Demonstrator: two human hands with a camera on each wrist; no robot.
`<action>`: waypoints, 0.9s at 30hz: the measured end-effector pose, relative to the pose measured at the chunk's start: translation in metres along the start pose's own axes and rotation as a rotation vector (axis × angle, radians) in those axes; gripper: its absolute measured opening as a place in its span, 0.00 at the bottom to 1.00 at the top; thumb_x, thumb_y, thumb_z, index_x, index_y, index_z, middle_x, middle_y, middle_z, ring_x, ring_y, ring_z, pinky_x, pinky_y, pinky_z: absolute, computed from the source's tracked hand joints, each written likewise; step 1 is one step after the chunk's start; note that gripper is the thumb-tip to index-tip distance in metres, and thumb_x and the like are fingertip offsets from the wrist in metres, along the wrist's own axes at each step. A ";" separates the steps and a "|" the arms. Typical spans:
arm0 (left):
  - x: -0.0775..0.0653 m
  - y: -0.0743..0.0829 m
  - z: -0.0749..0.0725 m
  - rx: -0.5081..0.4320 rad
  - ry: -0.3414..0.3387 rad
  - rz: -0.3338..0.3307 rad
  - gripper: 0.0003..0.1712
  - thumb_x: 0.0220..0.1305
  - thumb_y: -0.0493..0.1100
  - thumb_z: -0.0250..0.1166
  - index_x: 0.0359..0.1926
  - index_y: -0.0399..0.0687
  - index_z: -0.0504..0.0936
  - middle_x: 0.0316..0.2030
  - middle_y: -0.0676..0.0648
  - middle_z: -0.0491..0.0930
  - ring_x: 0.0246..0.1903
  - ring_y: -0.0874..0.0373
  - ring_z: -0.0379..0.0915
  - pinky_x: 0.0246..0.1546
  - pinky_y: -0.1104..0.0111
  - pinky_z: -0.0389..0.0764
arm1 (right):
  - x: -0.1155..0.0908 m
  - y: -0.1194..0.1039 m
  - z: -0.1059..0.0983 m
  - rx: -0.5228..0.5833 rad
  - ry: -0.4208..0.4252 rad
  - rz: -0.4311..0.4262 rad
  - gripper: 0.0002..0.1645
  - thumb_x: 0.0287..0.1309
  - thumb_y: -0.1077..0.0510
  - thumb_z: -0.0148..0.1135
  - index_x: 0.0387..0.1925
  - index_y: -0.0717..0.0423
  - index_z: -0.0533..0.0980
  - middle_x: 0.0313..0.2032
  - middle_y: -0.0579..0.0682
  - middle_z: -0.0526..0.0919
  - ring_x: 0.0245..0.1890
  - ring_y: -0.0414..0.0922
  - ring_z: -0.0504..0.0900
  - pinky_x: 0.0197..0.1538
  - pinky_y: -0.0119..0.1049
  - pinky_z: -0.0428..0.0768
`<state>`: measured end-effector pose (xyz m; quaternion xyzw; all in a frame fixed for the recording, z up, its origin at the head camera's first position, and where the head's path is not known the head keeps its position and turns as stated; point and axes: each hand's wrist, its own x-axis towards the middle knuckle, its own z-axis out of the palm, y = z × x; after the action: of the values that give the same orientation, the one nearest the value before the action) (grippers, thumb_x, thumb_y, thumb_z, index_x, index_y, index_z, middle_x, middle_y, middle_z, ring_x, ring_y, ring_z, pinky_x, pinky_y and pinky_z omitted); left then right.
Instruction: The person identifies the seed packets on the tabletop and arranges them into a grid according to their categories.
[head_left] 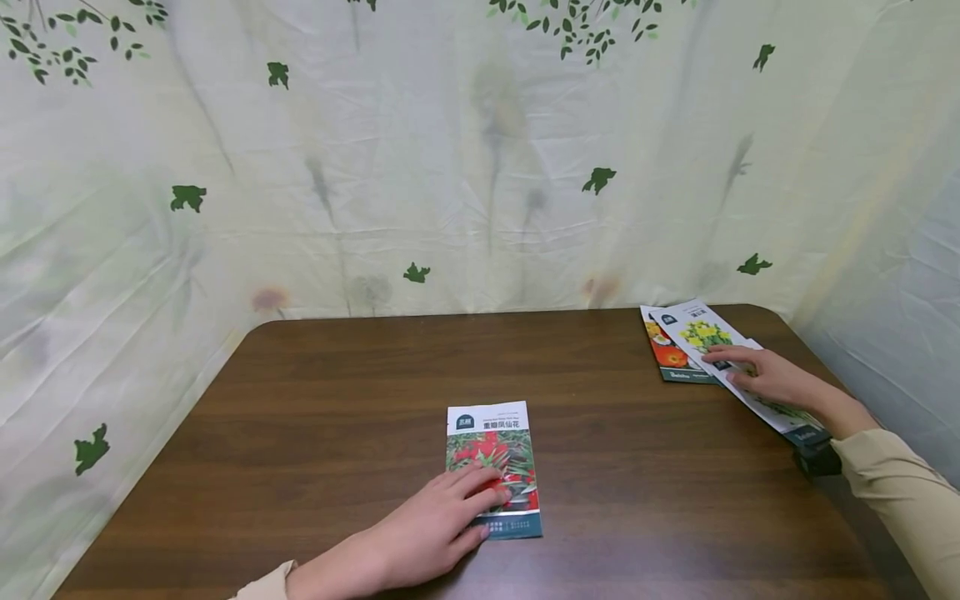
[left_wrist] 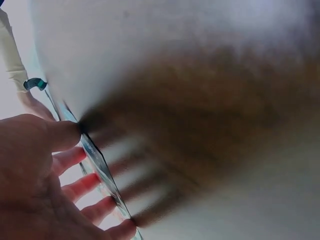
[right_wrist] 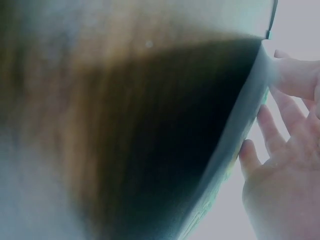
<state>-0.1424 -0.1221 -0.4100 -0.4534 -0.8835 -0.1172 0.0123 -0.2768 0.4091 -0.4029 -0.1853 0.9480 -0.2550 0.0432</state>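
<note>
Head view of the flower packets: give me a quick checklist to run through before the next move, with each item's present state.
1. Red-flower packet face up on the table: ok.
2. Left hand at that packet: ok, its fingers lie over the printed picture.
3. Right hand at the overlapping packets: ok, its fingertips are over the yellow-flower packet.
4. Overlapping packets lined up: not ok, the yellow-flower packet lies askew over the orange-flower packet.
5. Red-flower packet together with the others: not ok, it lies apart from them.
6. Hold firm enough to lift: cannot tell for either hand.
</note>
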 end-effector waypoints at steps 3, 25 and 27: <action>-0.003 0.001 -0.001 -0.002 -0.003 -0.004 0.25 0.70 0.46 0.60 0.66 0.54 0.73 0.69 0.47 0.64 0.66 0.49 0.61 0.64 0.52 0.65 | 0.001 -0.001 0.000 0.002 0.000 0.000 0.25 0.63 0.69 0.57 0.62 0.61 0.73 0.65 0.70 0.66 0.65 0.73 0.58 0.58 0.70 0.59; -0.012 0.006 -0.005 -0.053 -0.050 -0.035 0.25 0.69 0.46 0.62 0.65 0.55 0.73 0.66 0.48 0.66 0.65 0.50 0.61 0.64 0.54 0.64 | 0.003 -0.001 0.001 0.005 -0.010 0.038 0.24 0.64 0.68 0.57 0.62 0.60 0.73 0.65 0.70 0.65 0.65 0.74 0.56 0.58 0.72 0.57; -0.014 0.007 -0.005 -0.054 -0.039 -0.027 0.25 0.68 0.46 0.62 0.65 0.54 0.73 0.65 0.48 0.67 0.65 0.50 0.62 0.64 0.54 0.65 | 0.003 -0.001 0.002 0.005 -0.012 0.044 0.24 0.64 0.69 0.57 0.62 0.60 0.73 0.65 0.70 0.65 0.65 0.74 0.56 0.58 0.72 0.57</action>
<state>-0.1295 -0.1303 -0.4059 -0.4439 -0.8861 -0.1321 -0.0186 -0.2788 0.4063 -0.4038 -0.1656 0.9510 -0.2554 0.0550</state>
